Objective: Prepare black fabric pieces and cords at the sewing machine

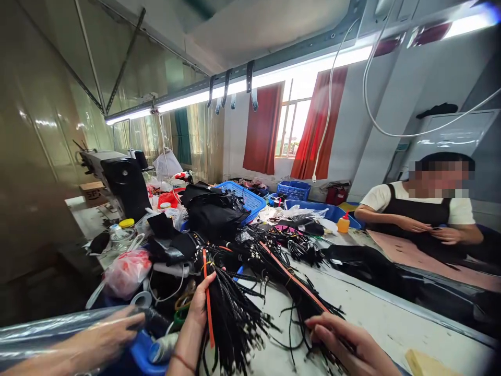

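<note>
My left hand [200, 305], a thin band round its wrist, is closed on a bundle of black braided cords [235, 318]. An orange-red strip lies along this bundle, and pale tips show on the loose cord ends. To the right, a second long bundle of black cords [287, 271] with another orange-red strip stretches over the table. My right hand [348, 339] curls its fingers around the near end of that bundle; its thumb is partly hidden. Another person's hand [104, 334], blurred, reaches in from the left edge.
On the white table [376, 318] lie black fabric [219, 214] and a blue basket [245, 198]. A sewing machine [125, 183] and a plastic bag [127, 274] stand left. A thread spool [164, 349] is below. A co-worker [422, 214] sits at right beyond an orange bottle [343, 224].
</note>
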Motion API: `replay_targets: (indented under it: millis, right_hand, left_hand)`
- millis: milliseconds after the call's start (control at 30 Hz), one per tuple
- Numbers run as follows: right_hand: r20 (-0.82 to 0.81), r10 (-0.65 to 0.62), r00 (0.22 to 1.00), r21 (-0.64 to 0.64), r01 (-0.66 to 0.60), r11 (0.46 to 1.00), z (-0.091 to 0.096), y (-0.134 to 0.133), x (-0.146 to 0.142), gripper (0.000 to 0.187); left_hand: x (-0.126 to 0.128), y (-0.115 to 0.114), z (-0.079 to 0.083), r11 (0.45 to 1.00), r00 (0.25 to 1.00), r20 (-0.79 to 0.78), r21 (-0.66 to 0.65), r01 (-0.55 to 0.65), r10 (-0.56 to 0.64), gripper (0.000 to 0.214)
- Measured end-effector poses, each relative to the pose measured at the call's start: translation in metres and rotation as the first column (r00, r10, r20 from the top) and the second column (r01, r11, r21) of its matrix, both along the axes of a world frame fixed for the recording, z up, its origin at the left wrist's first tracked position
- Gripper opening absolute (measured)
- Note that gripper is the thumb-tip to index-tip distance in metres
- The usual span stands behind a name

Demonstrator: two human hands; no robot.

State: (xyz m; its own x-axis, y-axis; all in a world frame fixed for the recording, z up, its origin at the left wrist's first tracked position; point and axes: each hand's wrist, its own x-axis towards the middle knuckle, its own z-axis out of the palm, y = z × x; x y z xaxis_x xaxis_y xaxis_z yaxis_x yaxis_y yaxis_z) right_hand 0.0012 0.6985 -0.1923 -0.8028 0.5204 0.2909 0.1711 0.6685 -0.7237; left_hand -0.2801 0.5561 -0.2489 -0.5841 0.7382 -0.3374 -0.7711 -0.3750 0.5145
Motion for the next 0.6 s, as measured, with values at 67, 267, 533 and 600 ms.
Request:
replay_targets:
  millis: [67,267,533,600]
  right_hand:
    - [-0.004,-0.03,1.0,-0.056,0.03,0.998,0.005,0.003,-0.012,0.046]
    - [0.045,0.066,0.997,-0.138,-0.059,0.989,0.015,-0.005,-0.049,0.054]
    - [0.124,0.237,0.964,-0.306,-0.19,0.933,0.004,-0.024,-0.059,0.071]
    - [0.151,0.192,0.97,-0.316,-0.137,0.939,0.001,-0.022,-0.059,0.075]
  left_hand:
    - [0.015,-0.004,-0.002,0.998,1.0,-0.002,0.06,0.012,-0.012,0.02]
    - [0.056,-0.007,0.01,0.984,0.994,0.001,0.14,0.109,-0.11,0.025]
    - [0.087,0.005,0.023,0.994,1.0,-0.007,0.11,0.019,-0.019,0.03]
    - [0.089,0.005,0.021,0.993,0.999,-0.038,0.114,0.007,-0.003,0.036]
